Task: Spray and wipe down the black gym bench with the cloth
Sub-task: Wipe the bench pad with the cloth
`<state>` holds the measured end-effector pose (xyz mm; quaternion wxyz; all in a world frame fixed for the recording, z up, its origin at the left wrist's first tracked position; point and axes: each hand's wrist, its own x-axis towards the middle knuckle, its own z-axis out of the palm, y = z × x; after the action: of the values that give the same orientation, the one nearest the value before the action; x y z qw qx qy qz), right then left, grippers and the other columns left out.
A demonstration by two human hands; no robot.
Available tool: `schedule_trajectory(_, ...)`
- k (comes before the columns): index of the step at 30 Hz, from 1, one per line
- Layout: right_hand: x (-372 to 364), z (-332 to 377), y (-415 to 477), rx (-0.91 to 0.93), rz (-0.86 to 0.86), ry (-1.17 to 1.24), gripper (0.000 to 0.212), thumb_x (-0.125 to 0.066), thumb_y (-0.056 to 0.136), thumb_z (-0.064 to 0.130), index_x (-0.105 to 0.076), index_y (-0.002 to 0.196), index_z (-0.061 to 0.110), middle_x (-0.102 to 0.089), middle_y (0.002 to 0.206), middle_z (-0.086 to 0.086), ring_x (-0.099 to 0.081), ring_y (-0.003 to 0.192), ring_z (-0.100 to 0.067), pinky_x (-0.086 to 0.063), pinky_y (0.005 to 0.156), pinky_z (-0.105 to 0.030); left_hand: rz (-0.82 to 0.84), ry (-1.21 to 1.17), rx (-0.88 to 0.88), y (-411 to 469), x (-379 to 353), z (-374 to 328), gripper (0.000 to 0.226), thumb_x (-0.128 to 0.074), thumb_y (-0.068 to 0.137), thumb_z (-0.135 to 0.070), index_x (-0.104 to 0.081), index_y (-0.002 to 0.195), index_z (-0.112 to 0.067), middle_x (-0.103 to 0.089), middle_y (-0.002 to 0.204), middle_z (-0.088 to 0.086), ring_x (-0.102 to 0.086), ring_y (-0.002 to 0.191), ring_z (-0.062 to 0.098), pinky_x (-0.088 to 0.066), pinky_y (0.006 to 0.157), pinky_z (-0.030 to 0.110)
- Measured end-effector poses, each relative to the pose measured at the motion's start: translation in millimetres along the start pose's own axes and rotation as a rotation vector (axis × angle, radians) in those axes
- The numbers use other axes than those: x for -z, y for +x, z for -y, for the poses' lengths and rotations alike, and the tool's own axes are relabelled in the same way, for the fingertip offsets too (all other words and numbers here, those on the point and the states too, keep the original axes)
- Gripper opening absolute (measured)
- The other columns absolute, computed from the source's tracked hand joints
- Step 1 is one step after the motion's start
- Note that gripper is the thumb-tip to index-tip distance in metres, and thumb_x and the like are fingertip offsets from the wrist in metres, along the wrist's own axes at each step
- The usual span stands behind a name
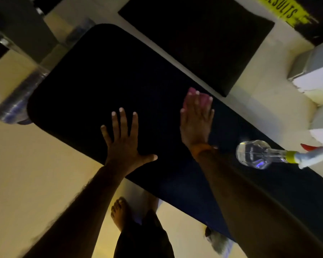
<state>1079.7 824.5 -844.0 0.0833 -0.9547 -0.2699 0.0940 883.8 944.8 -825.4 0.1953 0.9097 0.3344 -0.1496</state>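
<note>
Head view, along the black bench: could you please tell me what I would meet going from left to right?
Left hand flat on the bench → right hand pressing the pink cloth → clear spray bottle.

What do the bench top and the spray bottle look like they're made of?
Bench top: probably matte black vinyl-type padding, judging by its rounded, soft-looking corners; too dark to be sure. Spray bottle: clear glossy plastic, see-through with bright highlights.
</note>
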Motion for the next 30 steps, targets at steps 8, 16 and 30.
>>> schedule_trajectory(8, 14, -37, 41, -0.031, -0.101, -0.010, 0.057, -0.029, 0.110, 0.039, -0.018, 0.164, 0.026, -0.012, 0.172, 0.001, 0.003, 0.160, -0.030, -0.002, 0.125, -0.067, 0.009, 0.019, -0.009, 5, -3, -3, 0.150, -0.058, 0.052, -0.097, 0.012, 0.161, -0.021, 0.024, 0.166, 0.018, 0.023, 0.153, 0.038, 0.002, 0.118, 0.070)
schedule_trajectory(16, 10, -72, -48, 0.270, -0.016, -0.107, 0.056, -0.032, 0.110, 0.037, -0.020, 0.164, 0.029, -0.009, 0.171, 0.007, -0.002, 0.160, -0.028, -0.011, 0.124, -0.066, 0.016, 0.020, -0.015, 2, 1, -1, 0.149, -0.057, 0.051, -0.097, 0.013, 0.161, -0.024, 0.024, 0.167, 0.015, 0.023, 0.153, 0.035, 0.003, 0.119, 0.068)
schedule_trajectory(30, -18, -32, -132, 0.382, 0.024, 0.021, 0.058, -0.027, 0.110, 0.040, -0.018, 0.164, 0.025, -0.009, 0.173, -0.002, -0.002, 0.161, -0.029, -0.016, 0.125, -0.062, 0.032, 0.041, -0.069, -4, 10, 10, 0.148, -0.068, 0.055, -0.089, 0.011, 0.161, -0.024, 0.024, 0.167, 0.013, 0.023, 0.154, 0.033, 0.005, 0.121, 0.065)
